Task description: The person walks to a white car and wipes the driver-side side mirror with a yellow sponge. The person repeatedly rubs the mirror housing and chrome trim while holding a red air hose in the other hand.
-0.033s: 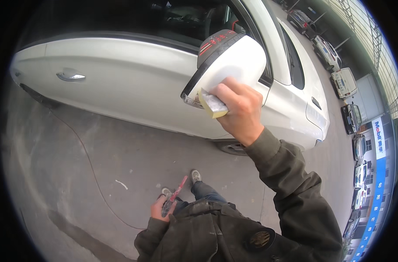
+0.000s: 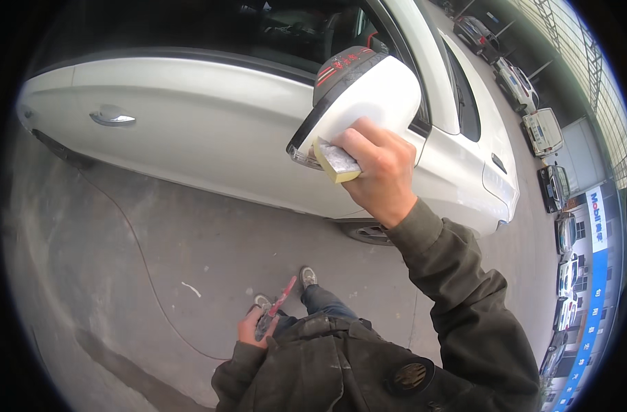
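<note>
My right hand [image 2: 383, 168] grips a foam sponge block [image 2: 338, 162], pale yellow at its edge and grey-white on its upper face. Hand and block are up against the white side mirror housing [image 2: 375, 93] of a white car, close to its lower corner. A dark cap with red marks covers the mirror's far side. Down by my waist, my left hand [image 2: 250, 328] is closed round a slim tool with a red strip [image 2: 283, 294] and a dark grey part; its exact kind is unclear.
The white car's door [image 2: 189, 123] stretches left, with a chrome handle [image 2: 113, 119]. A thin hose [image 2: 140, 254] curves over the grey concrete floor. My shoes [image 2: 308, 276] stand near the front wheel [image 2: 368, 233]. Several parked cars [image 2: 541, 130] line the right.
Almost nothing differs. The mirror, the right hand and the sponge block sit a few pixels further right in the picture; both grips are the same.
</note>
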`<state>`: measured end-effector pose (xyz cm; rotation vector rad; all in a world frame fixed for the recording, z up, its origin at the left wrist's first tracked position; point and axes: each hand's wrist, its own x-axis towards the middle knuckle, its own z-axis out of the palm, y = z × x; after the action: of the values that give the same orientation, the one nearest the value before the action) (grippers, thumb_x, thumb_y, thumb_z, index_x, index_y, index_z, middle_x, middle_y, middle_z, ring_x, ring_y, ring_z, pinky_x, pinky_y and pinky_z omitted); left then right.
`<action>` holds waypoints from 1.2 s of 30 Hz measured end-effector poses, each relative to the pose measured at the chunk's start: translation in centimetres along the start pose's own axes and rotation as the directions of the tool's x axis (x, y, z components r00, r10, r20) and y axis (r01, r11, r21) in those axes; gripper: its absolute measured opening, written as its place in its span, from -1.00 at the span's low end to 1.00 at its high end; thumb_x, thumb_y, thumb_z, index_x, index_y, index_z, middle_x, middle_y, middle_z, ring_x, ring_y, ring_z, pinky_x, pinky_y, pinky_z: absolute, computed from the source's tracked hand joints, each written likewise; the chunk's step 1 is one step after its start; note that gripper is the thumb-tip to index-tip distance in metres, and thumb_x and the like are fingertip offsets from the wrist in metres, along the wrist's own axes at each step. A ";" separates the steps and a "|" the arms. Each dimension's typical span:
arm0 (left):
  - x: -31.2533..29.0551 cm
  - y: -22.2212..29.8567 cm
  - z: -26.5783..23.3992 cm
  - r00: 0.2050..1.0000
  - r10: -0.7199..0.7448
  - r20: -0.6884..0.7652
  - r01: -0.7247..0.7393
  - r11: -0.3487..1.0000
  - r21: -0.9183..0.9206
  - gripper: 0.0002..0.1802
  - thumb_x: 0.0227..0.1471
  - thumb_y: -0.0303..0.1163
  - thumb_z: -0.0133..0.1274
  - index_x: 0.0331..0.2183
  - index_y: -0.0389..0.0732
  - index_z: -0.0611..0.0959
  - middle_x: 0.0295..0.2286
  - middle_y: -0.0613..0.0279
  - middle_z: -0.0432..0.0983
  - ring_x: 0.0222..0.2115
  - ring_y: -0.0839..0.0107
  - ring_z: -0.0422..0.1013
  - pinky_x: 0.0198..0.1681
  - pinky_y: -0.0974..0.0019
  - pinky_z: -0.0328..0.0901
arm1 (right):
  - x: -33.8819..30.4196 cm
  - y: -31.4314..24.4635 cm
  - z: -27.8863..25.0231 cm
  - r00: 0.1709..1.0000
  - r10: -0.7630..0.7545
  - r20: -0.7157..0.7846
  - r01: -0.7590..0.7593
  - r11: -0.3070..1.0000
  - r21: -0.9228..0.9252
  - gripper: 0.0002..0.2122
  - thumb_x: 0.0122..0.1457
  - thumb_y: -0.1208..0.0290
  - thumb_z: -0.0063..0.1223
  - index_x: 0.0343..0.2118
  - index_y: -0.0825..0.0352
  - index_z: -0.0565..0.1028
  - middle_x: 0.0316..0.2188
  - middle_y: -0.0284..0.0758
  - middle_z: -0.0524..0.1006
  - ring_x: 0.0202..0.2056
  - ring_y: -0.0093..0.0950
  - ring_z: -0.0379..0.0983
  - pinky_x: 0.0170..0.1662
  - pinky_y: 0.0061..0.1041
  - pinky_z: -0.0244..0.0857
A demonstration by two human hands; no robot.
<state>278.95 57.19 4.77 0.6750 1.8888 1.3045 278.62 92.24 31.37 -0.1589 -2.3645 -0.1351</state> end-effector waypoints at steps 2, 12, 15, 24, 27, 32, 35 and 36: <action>0.0 -0.7 0.7 0.999 0.025 -0.026 -0.026 1.000 -0.006 -0.74 0.08 -0.37 0.34 -0.25 -0.30 0.66 -0.41 -0.07 0.57 -0.38 -0.07 0.49 -0.23 0.16 0.41 | 0.6 -0.5 0.3 0.999 -0.035 -0.009 0.034 0.999 -0.019 -0.69 -0.22 0.42 0.47 -0.41 0.17 0.51 -0.43 -0.42 0.47 -0.38 -0.38 0.55 -0.38 -0.32 0.37; -0.3 -0.6 1.2 1.000 0.023 -0.005 -0.023 1.000 0.004 -0.72 0.08 -0.28 0.36 -0.27 -0.28 0.68 -0.39 -0.05 0.61 -0.32 -0.10 0.53 -0.21 0.09 0.42 | 1.2 -0.8 0.2 0.992 -0.124 0.023 0.125 0.989 -0.075 -0.67 -0.26 0.46 0.46 -0.41 0.17 0.50 -0.43 -0.43 0.45 -0.38 -0.40 0.54 -0.37 -0.34 0.33; -0.8 -0.8 0.9 0.999 0.024 -0.026 -0.024 1.000 0.002 -0.72 0.09 -0.27 0.36 -0.27 -0.26 0.69 -0.40 -0.03 0.60 -0.33 -0.09 0.53 -0.22 0.09 0.41 | 0.4 -0.6 -0.4 0.993 -0.105 0.049 0.109 0.991 -0.078 -0.65 -0.27 0.48 0.45 -0.39 0.17 0.50 -0.40 -0.43 0.46 -0.36 -0.41 0.54 -0.37 -0.35 0.32; -1.2 -1.7 0.6 0.994 0.101 -0.052 -0.099 0.994 0.039 -0.71 0.10 -0.23 0.34 -0.33 -0.27 0.66 -0.44 -0.03 0.56 -0.36 -0.14 0.46 -0.25 0.04 0.37 | 1.0 0.3 -1.5 0.994 0.077 -0.077 -0.087 0.987 -0.135 -0.72 0.04 0.31 0.55 -0.38 0.30 0.59 -0.41 -0.31 0.56 -0.41 -0.28 0.59 -0.33 -0.33 0.43; -1.7 -2.6 0.6 0.992 0.098 -0.081 -0.093 0.994 0.061 -0.70 0.10 -0.23 0.33 -0.35 -0.27 0.64 -0.44 -0.05 0.55 -0.37 -0.15 0.45 -0.24 0.02 0.36 | 1.9 0.9 -2.0 0.968 0.232 -0.097 -0.236 0.971 -0.026 -0.68 0.04 0.23 0.59 -0.33 0.33 0.64 -0.41 -0.29 0.58 -0.40 -0.34 0.61 -0.31 -0.36 0.46; -1.3 -1.4 0.9 0.984 0.165 -0.068 -0.159 0.983 0.090 -0.73 0.12 -0.27 0.35 -0.32 -0.27 0.66 -0.51 0.03 0.52 -0.49 0.15 0.40 -0.33 0.15 0.35 | 1.1 -1.1 0.0 0.986 0.165 -0.039 -0.166 0.985 -0.042 -0.78 -0.01 0.40 0.52 -0.32 0.27 0.67 -0.39 -0.30 0.58 -0.40 -0.25 0.60 -0.32 -0.32 0.45; -1.0 -1.2 1.1 0.991 0.130 -0.043 -0.128 0.991 0.044 -0.72 0.10 -0.28 0.33 -0.36 -0.28 0.62 -0.45 -0.07 0.52 -0.39 -0.14 0.43 -0.29 0.05 0.34 | 1.0 -1.8 0.1 0.999 0.026 0.045 -0.021 0.996 -0.092 -0.82 -0.02 0.41 0.49 -0.35 0.23 0.68 -0.40 -0.33 0.57 -0.41 -0.19 0.57 -0.36 -0.28 0.40; -1.0 -1.0 1.1 0.990 0.134 -0.042 -0.133 0.990 0.039 -0.72 0.09 -0.29 0.33 -0.37 -0.28 0.61 -0.45 -0.07 0.51 -0.40 -0.14 0.42 -0.29 0.05 0.35 | 1.6 -1.2 0.0 0.996 0.089 0.026 -0.088 0.995 -0.049 -0.82 0.00 0.36 0.51 -0.37 0.25 0.68 -0.41 -0.32 0.57 -0.42 -0.19 0.56 -0.36 -0.28 0.39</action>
<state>280.40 56.65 3.83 0.8093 1.9352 1.3817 277.26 91.14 32.43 -0.2898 -2.3783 -0.1477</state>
